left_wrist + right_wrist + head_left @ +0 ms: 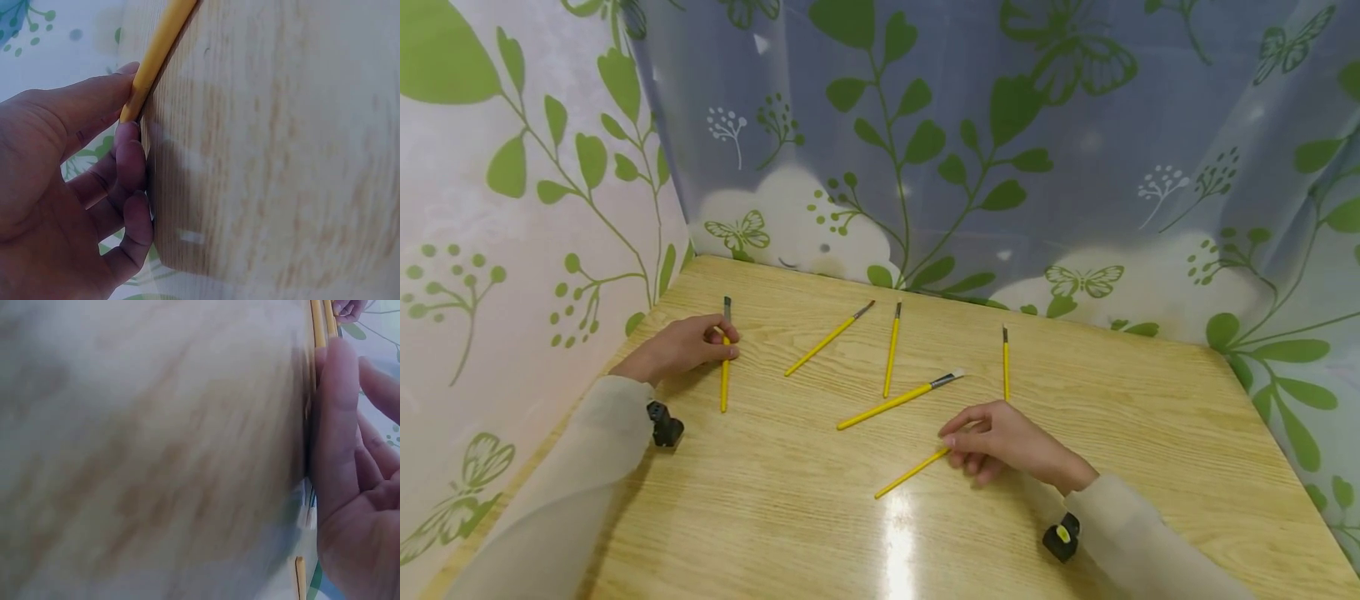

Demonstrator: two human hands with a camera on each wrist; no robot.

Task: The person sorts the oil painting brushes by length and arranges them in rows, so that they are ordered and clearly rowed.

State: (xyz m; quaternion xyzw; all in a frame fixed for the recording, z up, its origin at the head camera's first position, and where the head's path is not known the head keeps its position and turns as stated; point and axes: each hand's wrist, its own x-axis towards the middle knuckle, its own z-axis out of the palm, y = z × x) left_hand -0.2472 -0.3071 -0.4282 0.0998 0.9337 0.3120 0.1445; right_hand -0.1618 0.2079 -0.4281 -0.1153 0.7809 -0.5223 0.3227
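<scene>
At the table's left side, my left hand (688,343) pinches a yellow-handled paintbrush (725,387) between thumb and fingers, its dark bristle end pointing to the back. The left wrist view shows the yellow handle (159,53) running up from the fingertips, with the other fingers curled below. Nearer the front, my right hand (1000,446) has its thumb and fingers at a thinner yellow paintbrush (910,475). This brush's plain end points front left, while its bristle end is hidden by the hand. In the right wrist view the thumb (340,394) lies along the handle's near end.
Between the hands, several yellow paintbrushes lie apart on the wooden table (775,508): a thick white-tipped brush (887,407), a slanted brush (827,343) and a thin brush (892,354). Behind the right hand lies another brush (1006,367). Leaf-patterned curtains (940,208) border the table.
</scene>
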